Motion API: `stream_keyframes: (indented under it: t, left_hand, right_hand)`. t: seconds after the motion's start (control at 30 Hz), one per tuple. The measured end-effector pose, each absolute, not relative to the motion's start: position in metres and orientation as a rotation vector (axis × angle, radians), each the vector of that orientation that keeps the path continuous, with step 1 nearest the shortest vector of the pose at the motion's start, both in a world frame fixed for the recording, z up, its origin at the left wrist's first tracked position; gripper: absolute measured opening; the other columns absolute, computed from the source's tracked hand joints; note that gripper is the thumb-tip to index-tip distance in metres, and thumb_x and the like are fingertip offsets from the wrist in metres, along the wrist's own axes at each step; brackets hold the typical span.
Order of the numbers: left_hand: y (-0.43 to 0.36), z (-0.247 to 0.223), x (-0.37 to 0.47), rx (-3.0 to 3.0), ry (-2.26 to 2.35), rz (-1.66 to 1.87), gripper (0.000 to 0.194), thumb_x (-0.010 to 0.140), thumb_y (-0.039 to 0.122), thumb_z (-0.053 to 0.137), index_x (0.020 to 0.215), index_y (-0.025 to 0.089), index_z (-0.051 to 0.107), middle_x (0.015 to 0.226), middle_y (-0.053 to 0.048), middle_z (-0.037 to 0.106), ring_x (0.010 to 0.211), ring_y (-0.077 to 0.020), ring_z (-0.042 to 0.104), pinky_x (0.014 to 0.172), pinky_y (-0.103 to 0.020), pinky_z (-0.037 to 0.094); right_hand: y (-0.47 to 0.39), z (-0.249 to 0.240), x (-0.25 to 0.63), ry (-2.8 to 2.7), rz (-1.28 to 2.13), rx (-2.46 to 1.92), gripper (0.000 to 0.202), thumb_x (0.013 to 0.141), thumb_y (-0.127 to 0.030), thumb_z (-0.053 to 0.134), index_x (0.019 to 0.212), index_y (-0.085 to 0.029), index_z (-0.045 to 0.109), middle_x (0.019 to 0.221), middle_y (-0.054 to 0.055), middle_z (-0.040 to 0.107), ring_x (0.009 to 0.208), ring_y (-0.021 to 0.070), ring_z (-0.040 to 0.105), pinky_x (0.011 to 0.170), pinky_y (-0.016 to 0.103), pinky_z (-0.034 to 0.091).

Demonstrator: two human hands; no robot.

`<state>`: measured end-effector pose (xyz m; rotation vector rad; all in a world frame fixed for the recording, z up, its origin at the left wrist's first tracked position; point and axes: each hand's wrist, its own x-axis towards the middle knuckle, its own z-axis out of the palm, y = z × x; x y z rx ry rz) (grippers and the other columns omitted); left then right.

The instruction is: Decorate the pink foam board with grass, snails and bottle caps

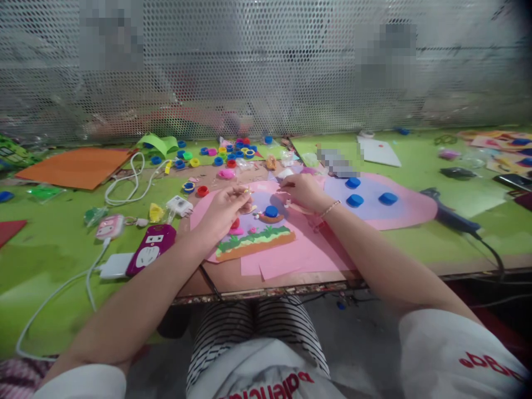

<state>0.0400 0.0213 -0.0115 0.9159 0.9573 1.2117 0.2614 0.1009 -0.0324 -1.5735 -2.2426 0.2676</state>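
My left hand [228, 206] is pinched above the left part of a pink-edged craft board [203, 213]. A tiny pale bit shows at its fingertips, too small to name. Over the board's right side, my right hand [305, 191] is closed with fingertips together; what they hold, if anything, is unclear. On the board are a blue bottle cap [271, 211] above a curved brown piece [272, 220], a red cap [235, 223] near my left hand, and a green and brown strip [255, 244] along the bottom. Pink sheets [299, 257] lie partly beneath it.
A second pink board [409, 208] with blue caps stands right, beside a corded dark tool [451, 216]. Loose colored caps [219, 161] lie behind. A purple power strip [152, 249], white cables [135, 199] and an orange sheet [77, 168] are left. A perforated metal screen [249, 72] closes the back.
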Motion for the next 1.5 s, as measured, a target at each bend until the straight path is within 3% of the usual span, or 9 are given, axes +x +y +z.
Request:
stream_keyframes:
  t: [0.23,0.53,0.7,0.83,0.93,1.13,1.27,1.37,1.5]
  left_hand:
    - [0.021,-0.012,0.04,0.94,0.941,1.212,0.012,0.075,0.014,0.067,0.078,0.012,0.055,0.063,0.0,0.061,0.052,-0.0061,0.056,0.059,-0.022,0.048]
    - [0.019,-0.014,0.04,0.97,0.92,1.162,0.017,0.069,0.011,0.069,0.079,0.013,0.055,0.07,0.001,0.06,0.059,-0.0063,0.057,0.065,-0.023,0.048]
    - [0.018,-0.013,0.041,0.998,0.914,1.141,0.012,0.07,0.009,0.065,0.076,0.013,0.056,0.069,0.002,0.057,0.057,-0.0061,0.055,0.066,-0.025,0.048]
    - [0.019,-0.013,0.04,0.988,0.916,1.166,0.011,0.072,0.011,0.065,0.078,0.012,0.056,0.072,0.0,0.059,0.056,-0.0058,0.055,0.065,-0.025,0.048]
    - [0.02,-0.014,0.04,0.989,0.916,1.17,0.011,0.072,0.011,0.065,0.077,0.013,0.056,0.071,0.0,0.059,0.055,-0.0059,0.055,0.064,-0.025,0.048]
    - [0.019,-0.014,0.041,1.0,0.944,1.167,0.01,0.072,0.009,0.064,0.076,0.013,0.056,0.07,0.0,0.058,0.056,-0.0068,0.055,0.064,-0.026,0.047]
    - [0.019,-0.014,0.041,1.007,0.961,1.157,0.01,0.072,0.008,0.064,0.077,0.013,0.056,0.069,0.0,0.059,0.056,-0.0069,0.055,0.064,-0.025,0.046]
    - [0.02,-0.017,0.041,1.038,0.954,1.149,0.011,0.071,0.01,0.065,0.078,0.013,0.058,0.07,0.001,0.059,0.059,-0.0073,0.057,0.064,-0.024,0.046]
    - [0.021,-0.023,0.041,1.125,0.952,1.148,0.012,0.068,0.013,0.068,0.076,0.014,0.059,0.071,0.0,0.059,0.06,-0.0072,0.056,0.061,-0.023,0.045]
  right_hand:
    - [0.096,-0.029,0.26,-2.199,0.249,-1.567,0.016,0.081,-0.022,0.06,0.081,-0.015,0.075,0.077,0.007,0.073,0.072,0.0172,0.065,0.067,0.025,0.046]
    - [0.096,-0.03,0.262,-2.192,0.19,-1.468,0.027,0.086,-0.018,0.05,0.099,-0.017,0.073,0.1,0.006,0.072,0.095,0.0215,0.066,0.083,0.031,0.048]
    - [0.089,-0.027,0.254,-2.12,0.32,-1.462,0.026,0.082,-0.014,0.051,0.094,-0.016,0.074,0.091,0.005,0.073,0.086,0.0196,0.068,0.078,0.029,0.049]
    - [0.083,-0.025,0.25,-2.048,0.377,-1.474,0.01,0.071,-0.016,0.065,0.078,-0.014,0.072,0.074,0.005,0.071,0.069,0.0165,0.064,0.063,0.025,0.047]
    - [0.079,-0.023,0.249,-2.038,0.409,-1.414,0.008,0.067,-0.02,0.071,0.073,-0.014,0.069,0.068,0.003,0.069,0.064,0.015,0.062,0.058,0.024,0.045]
    - [0.068,-0.022,0.239,-1.994,0.765,-1.236,0.018,0.079,-0.021,0.059,0.089,-0.018,0.073,0.092,0.004,0.073,0.087,0.0185,0.068,0.081,0.032,0.053]
    - [0.063,-0.025,0.232,-1.819,1.156,-1.079,0.023,0.079,-0.029,0.062,0.097,-0.019,0.071,0.098,0.006,0.072,0.093,0.0184,0.068,0.086,0.035,0.055]
    - [0.059,-0.024,0.23,-1.746,1.271,-1.032,0.028,0.072,-0.031,0.07,0.096,-0.018,0.07,0.093,0.006,0.073,0.088,0.0166,0.069,0.083,0.032,0.056]
    - [0.052,-0.019,0.228,-1.779,1.216,-1.055,0.026,0.064,-0.029,0.075,0.087,-0.017,0.07,0.078,0.003,0.073,0.072,0.0139,0.068,0.066,0.026,0.056]
